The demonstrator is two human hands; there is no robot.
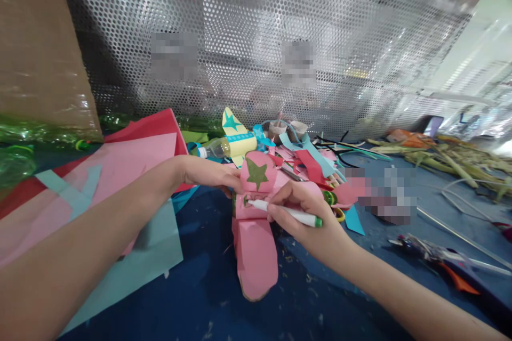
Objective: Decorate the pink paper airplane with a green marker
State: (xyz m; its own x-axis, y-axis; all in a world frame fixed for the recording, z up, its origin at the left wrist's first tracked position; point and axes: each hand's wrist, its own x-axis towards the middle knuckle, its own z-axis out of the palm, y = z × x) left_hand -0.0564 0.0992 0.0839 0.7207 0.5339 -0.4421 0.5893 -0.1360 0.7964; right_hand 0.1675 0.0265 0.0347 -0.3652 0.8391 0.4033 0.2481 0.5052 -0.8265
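Note:
A pink paper craft plane (pixel 256 234) with a green star on its raised fin lies on the blue table (pixel 208 287). My left hand (pixel 210 173) reaches in from the left and grips the plane's body beside the fin. My right hand (pixel 304 210) is closed around a white marker with a green cap (pixel 286 212), whose tip touches the pink body. A second plane (pixel 236 141), yellow with teal stars and built on a plastic bottle, sits just behind.
Pink, red and teal paper sheets (pixel 120 170) cover the left of the table. A heap of coloured paper scraps (pixel 308 160) lies behind the planes. Green stalks (pixel 448 160) and wires sit at the right. A perforated metal screen (pixel 260 37) stands along the back.

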